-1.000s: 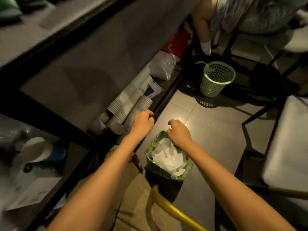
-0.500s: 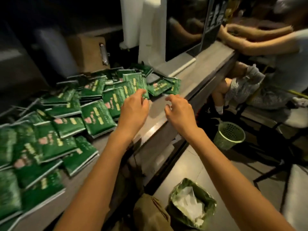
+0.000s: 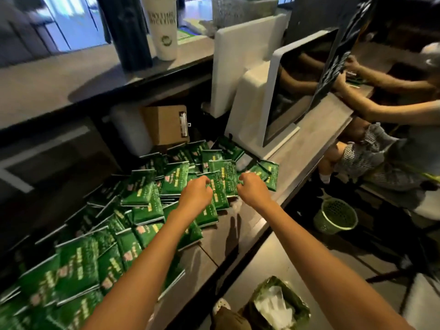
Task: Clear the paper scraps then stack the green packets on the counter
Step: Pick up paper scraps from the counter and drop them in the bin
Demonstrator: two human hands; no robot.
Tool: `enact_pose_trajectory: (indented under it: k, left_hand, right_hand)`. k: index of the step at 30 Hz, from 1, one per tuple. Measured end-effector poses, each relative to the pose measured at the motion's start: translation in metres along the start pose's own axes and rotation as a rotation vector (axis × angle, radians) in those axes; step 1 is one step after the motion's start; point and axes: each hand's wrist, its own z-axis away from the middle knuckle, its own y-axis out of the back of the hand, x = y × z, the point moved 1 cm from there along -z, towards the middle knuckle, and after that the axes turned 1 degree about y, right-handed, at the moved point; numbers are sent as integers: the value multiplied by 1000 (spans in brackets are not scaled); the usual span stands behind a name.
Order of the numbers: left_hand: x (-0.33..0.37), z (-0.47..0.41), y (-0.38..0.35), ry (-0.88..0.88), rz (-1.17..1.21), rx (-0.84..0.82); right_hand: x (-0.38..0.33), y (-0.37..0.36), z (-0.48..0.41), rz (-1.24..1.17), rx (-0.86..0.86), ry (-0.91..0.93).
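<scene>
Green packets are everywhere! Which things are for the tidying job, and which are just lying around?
For the job: green packets, counter, bin holding paper scraps, left hand, right hand.

Just lying about: clipboard, white cup, screen, green basket.

Green packets (image 3: 140,194) crowd counter (image 3: 228,236); monitor (image 3: 281,96) blocks beyond.
</scene>
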Motion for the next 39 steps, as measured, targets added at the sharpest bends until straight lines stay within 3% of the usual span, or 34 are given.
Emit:
enact_pose_trajectory:
  k: [8, 12, 22, 34, 39]
  left_hand:
    - [2, -73, -20, 97, 15, -10]
    - [-10, -100, -32, 173, 22, 22]
    - [-22, -123, -38, 241, 7, 19]
    - [-5, -131, -31, 196, 51, 34]
    - [1, -128, -15, 134, 147, 50]
  right_hand:
    - [31, -21, -75, 22, -32, -109]
    - [42, -34, -107, 107, -61, -70]
    - [48, -44, -141, 240, -71, -179]
    - [39, -30, -128, -251, 305, -171]
    - [17, -19, -105, -353, 478, -99]
